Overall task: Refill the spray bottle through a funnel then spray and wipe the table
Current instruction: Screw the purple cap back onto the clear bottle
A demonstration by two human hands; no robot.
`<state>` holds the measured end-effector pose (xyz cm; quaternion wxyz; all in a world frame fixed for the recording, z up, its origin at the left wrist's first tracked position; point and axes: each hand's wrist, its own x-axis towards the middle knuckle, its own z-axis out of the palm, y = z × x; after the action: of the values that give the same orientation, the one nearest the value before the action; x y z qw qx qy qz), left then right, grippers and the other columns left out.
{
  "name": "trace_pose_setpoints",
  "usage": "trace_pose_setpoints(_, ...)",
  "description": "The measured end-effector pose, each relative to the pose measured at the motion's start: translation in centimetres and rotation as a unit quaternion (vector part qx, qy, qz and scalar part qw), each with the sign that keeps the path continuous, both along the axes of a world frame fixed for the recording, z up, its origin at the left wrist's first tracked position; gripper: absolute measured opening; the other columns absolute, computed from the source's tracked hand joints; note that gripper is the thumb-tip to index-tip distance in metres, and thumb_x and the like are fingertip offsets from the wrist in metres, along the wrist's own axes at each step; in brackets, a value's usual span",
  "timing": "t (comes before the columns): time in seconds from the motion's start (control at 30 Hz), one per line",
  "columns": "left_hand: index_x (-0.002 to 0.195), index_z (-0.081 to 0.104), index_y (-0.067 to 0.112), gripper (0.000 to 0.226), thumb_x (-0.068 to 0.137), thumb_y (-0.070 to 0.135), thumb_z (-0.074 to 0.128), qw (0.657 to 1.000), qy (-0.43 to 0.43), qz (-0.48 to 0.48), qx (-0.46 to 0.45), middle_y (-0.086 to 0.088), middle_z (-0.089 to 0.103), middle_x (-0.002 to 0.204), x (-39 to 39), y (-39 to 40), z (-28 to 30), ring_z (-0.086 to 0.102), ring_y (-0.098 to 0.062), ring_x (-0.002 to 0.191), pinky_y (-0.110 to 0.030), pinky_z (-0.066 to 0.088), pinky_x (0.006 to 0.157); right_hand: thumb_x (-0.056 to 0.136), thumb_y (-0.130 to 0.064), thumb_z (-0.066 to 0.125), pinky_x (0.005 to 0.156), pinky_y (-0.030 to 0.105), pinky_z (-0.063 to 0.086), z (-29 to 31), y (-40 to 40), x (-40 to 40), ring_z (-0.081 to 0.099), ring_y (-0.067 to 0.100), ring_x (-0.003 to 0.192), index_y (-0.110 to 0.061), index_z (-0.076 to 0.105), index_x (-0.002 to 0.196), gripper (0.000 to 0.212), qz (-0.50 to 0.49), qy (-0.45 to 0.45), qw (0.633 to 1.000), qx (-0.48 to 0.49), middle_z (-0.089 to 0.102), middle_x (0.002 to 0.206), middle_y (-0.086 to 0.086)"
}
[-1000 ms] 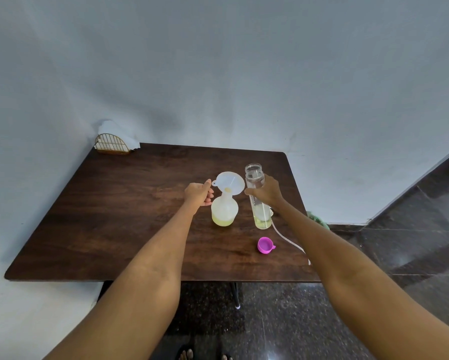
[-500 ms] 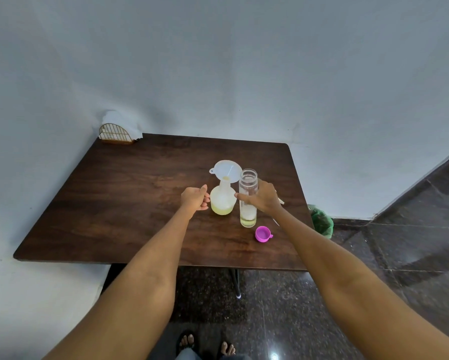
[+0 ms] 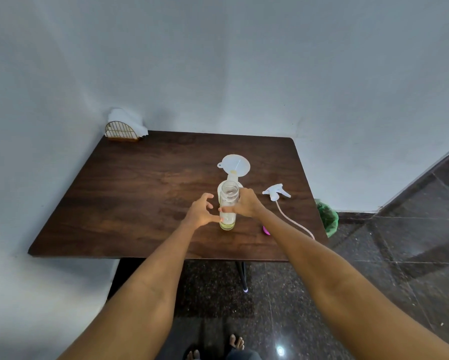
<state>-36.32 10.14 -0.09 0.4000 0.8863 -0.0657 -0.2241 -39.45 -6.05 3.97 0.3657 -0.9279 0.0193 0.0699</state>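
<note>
A clear uncapped bottle with a little yellowish liquid stands on the dark wooden table. My right hand grips it at mid-height. My left hand is just left of the bottle with fingers spread and curved, its thumb touching the bottle low down. Behind the bottle stands the round spray bottle, mostly hidden, with a white funnel in its neck. The white spray head with its tube lies on the table to the right. A pink cap peeks out beside my right forearm.
A gold wire napkin holder with white tissues sits in the table's far left corner against the wall. A green bag is on the floor by the table's right edge. My feet show on the dark floor.
My right hand has moved the clear bottle leftwards and nearer, in front of the spray bottle. My left hand has opened and come up to the clear bottle. The camera pulled back.
</note>
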Motion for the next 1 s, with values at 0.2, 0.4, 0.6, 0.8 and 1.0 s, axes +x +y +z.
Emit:
trace_pose_setpoints(0.2, 0.128, 0.044, 0.02, 0.082, 0.058, 0.03, 0.086, 0.999, -0.015, -0.033, -0.028, -0.001, 0.059, 0.12, -0.2, 0.2, -0.7, 0.057, -0.02, 0.11, -0.041, 0.047, 0.096, 0.07, -0.021, 0.081, 0.091, 0.029, 0.047, -0.5, 2.0, -0.2, 0.061, 0.023, 0.106, -0.008, 0.061, 0.114, 0.05, -0.014, 0.022, 0.998, 0.049, 0.067, 0.113, 0.01)
trace_pose_setpoints(0.4, 0.124, 0.047, 0.019, 0.076, 0.06, 0.042, 0.079, 0.998, -0.034, -0.053, -0.01, -0.002, 0.057, 0.121, -0.8, -0.6, -1.9, 0.056, -0.021, 0.111, -0.046, 0.05, 0.093, 0.063, -0.03, 0.086, 0.092, 0.03, 0.049, -2.0, 0.0, -1.2, 0.06, 0.023, 0.108, -0.01, 0.05, 0.13, 0.079, -0.034, 0.079, 0.996, 0.035, 0.06, 0.126, 0.009)
trace_pose_setpoints(0.6, 0.118, 0.049, 0.016, 0.065, 0.064, 0.039, 0.078, 0.997, -0.063, 0.007, -0.046, -0.003, 0.06, 0.118, -1.0, -1.5, -1.3, 0.059, -0.022, 0.107, -0.045, 0.05, 0.09, 0.076, -0.043, 0.073, 0.106, 0.038, 0.04, -4.1, -4.5, -2.3, 0.048, 0.027, 0.127, -0.01, 0.044, 0.137, 0.075, -0.069, 0.116, 0.988, -0.071, 0.051, 0.138, 0.012)
trace_pose_setpoints(0.8, 0.12, 0.047, 0.018, 0.069, 0.061, 0.037, 0.077, 0.998, -0.054, 0.015, -0.026, -0.002, 0.061, 0.116, -0.6, -2.0, -0.7, 0.059, -0.022, 0.104, -0.046, 0.051, 0.09, 0.088, -0.005, 0.052, 0.093, 0.042, 0.046, -7.2, -6.5, -3.3, 0.032, 0.034, 0.129, -0.01, 0.042, 0.135, 0.048, 0.065, 0.188, 0.908, -0.368, 0.037, 0.135, 0.017)
trace_pose_setpoints(1.0, 0.124, 0.045, 0.016, 0.068, 0.067, 0.034, 0.078, 0.997, -0.07, 0.021, -0.005, -0.004, 0.061, 0.115, -0.7, -2.5, -0.8, 0.059, -0.023, 0.102, -0.04, 0.05, 0.088, 0.094, 0.002, 0.041, 0.093, 0.033, 0.043, -8.6, -6.8, -3.3, 0.041, 0.029, 0.121, -0.007, 0.047, 0.125, 0.033, 0.085, 0.125, 0.882, -0.446, 0.05, 0.126, 0.016)
